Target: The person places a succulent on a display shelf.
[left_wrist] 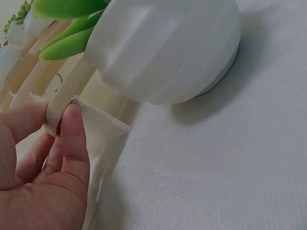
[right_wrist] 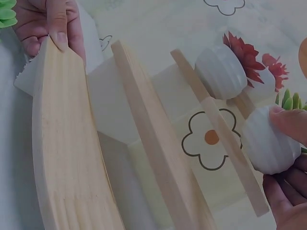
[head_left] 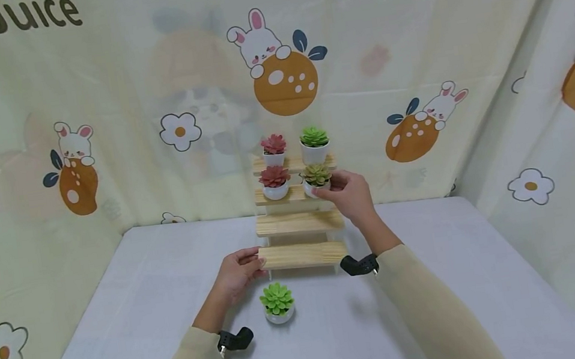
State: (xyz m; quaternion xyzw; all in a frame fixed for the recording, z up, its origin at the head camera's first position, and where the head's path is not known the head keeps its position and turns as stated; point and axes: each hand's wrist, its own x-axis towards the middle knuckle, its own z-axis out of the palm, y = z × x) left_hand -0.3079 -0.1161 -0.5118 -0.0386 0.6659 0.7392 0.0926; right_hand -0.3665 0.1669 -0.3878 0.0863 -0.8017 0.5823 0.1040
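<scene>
In the head view my right hand [head_left: 351, 195] holds a yellowish-green potted succulent [head_left: 316, 174] at the right of the second-highest step of a wooden tiered stand [head_left: 299, 223]. Thumb and fingers grip its white ribbed pot [right_wrist: 268, 139] in the right wrist view; whether the pot bears on the step I cannot tell. At the front, my left hand [head_left: 237, 274] pinches the left end of the lowest step [left_wrist: 72, 88]. A red succulent [head_left: 274, 181] stands left of the held one. On the top step are another red succulent [head_left: 273, 148] and a bright green succulent [head_left: 314, 142].
A light green succulent [head_left: 277, 299] in a white pot sits on the white-covered table [head_left: 167, 262], in front of the stand and close to my left wrist. Behind the table hangs a printed curtain [head_left: 221, 170] with rabbits and flowers. Both wrists wear black straps.
</scene>
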